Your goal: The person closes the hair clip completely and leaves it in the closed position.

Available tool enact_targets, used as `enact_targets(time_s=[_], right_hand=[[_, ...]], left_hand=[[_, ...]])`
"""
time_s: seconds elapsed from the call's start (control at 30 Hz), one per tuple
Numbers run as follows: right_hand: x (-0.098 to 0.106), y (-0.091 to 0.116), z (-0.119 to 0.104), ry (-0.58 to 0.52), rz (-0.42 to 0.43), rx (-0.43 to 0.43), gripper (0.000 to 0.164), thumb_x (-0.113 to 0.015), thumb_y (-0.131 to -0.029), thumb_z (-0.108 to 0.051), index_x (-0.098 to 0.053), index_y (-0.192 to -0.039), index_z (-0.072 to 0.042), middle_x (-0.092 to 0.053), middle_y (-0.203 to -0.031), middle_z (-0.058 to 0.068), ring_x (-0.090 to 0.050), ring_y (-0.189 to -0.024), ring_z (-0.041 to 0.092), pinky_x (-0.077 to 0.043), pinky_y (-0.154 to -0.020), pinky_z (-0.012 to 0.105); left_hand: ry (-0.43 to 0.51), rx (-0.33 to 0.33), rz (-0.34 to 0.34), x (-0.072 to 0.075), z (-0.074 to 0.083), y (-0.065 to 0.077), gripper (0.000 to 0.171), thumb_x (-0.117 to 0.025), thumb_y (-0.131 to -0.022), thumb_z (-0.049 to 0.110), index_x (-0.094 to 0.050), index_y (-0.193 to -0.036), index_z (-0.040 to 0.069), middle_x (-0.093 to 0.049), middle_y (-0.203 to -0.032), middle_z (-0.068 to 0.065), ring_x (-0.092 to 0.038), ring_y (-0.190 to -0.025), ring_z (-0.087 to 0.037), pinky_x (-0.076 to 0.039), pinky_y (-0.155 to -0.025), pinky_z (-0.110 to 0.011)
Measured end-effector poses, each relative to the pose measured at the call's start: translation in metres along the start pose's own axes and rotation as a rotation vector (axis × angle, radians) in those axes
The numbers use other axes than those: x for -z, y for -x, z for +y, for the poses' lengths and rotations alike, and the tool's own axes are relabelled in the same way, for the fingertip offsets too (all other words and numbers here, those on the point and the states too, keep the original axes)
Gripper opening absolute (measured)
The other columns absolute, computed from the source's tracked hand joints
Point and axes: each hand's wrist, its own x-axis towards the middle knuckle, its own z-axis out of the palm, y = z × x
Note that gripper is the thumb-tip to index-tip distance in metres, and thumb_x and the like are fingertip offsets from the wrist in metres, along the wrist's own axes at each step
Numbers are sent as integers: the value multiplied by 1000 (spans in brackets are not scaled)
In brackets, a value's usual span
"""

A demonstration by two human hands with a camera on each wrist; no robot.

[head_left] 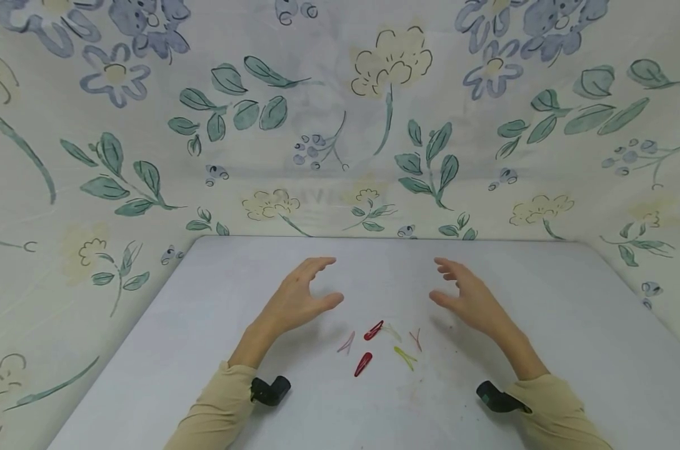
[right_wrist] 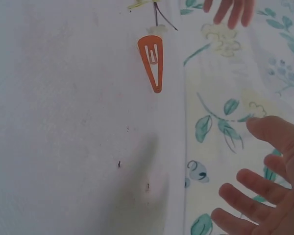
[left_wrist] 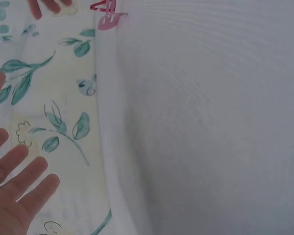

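Spread and palms facing, left hand and right hand hover above a white desk near red teardrop-shaped hair clips.

Hands cropped in wrist views, specks indistinct

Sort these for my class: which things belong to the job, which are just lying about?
Probably the job: farther red clip, nearer red clip, pink strip, pale strip, yellow-green strip, reddish strip.
Likely just around: dark specks, tabletop, floral cloth, wrist cameras.
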Motion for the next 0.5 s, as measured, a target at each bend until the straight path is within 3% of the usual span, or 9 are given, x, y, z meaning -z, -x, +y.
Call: enact_targets(time_s=[0.5], right_hand=[[-13, 6, -8, -69, -48, 38, 57, -70, -91, -18, -47, -142, -3, -56, -136, 20, -55, -122, 37, -44, -102, 56]], left_hand=[[2, -32, -86, -6, 12, -1, 65, -75, -83, 36, -53, -141, 16, -54, -141, -1, -53, -127, -25, -45, -103, -47]])
